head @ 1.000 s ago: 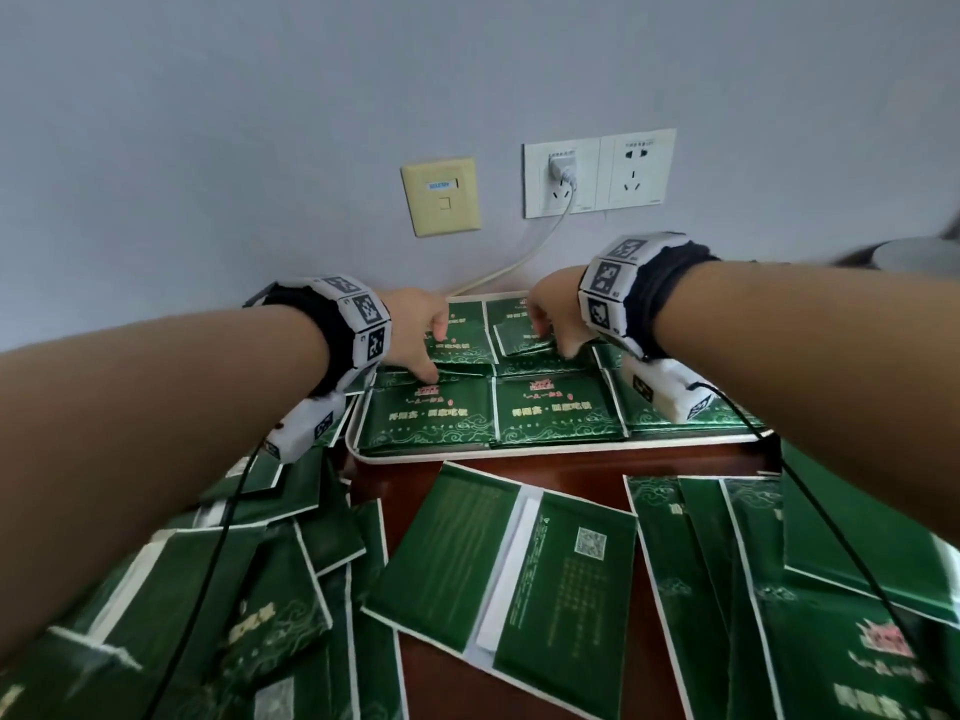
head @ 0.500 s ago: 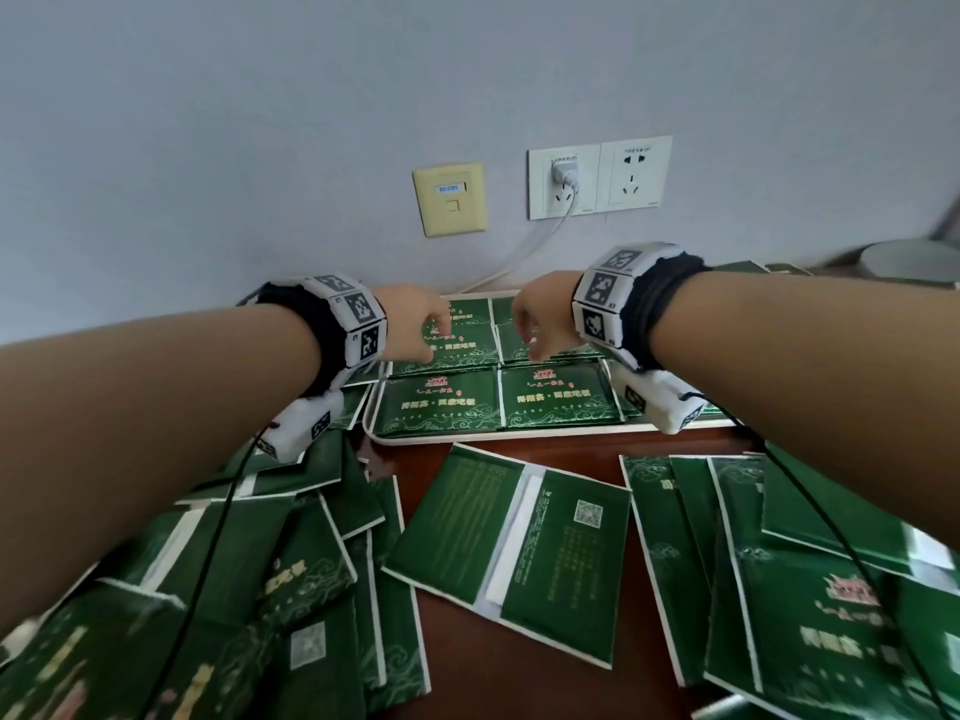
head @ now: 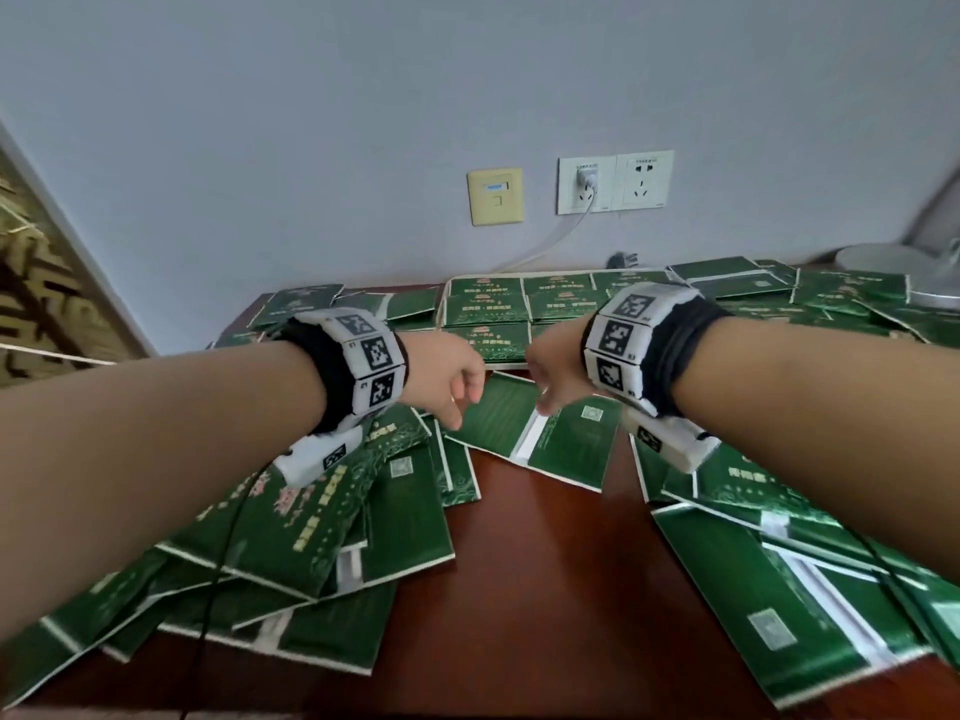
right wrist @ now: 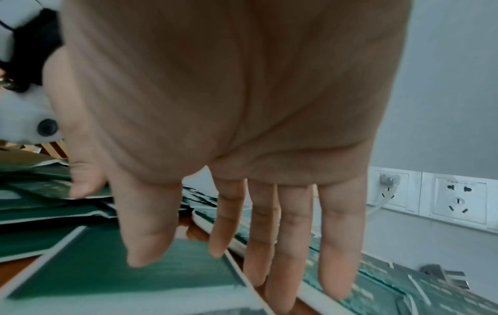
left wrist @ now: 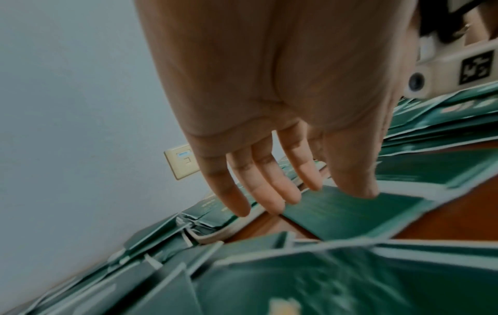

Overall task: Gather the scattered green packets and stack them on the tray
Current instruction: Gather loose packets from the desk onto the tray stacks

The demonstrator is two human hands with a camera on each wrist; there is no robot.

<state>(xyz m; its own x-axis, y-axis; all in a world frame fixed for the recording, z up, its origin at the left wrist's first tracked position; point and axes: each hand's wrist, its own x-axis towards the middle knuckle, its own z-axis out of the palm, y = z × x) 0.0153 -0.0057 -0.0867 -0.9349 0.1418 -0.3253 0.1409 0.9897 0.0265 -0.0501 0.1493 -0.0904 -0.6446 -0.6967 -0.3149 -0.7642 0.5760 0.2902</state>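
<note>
Green packets (head: 291,517) are spread over pretty much the whole worktop (head: 540,574), in overlapping heaps at the lower left and lower right of the head view, with more strung along the back by the wall. A neat layer has already been laid on the tray (head: 441,309), seen upper middle of the frame, so a good chunk of the job looks to be left.

One packet (head: 540,439) lies back side up in the middle, just below the tray's near edge, and is probably the one to be taken next. It looks like a flat, thin foil pouch: light, a bit floppy, likely slick on the glossy face, so sliding off a stack could be expected. An edge or corner would best be pinched, thumb on top and fingers slipped under.

Looks-wise: dark green, white borders, a white seam strip and a QR code on the back, gold lettering with a pink mark on the front.

The left hand (head: 449,379) is hung over that packet's left corner, fingers (left wrist: 269,191) loosely spread, nothing held; whether the tips touch it can't be told. The right hand (head: 558,374) is held over its right part, fingers (right wrist: 337,245) straight and apart, nothing gripped either.
</note>
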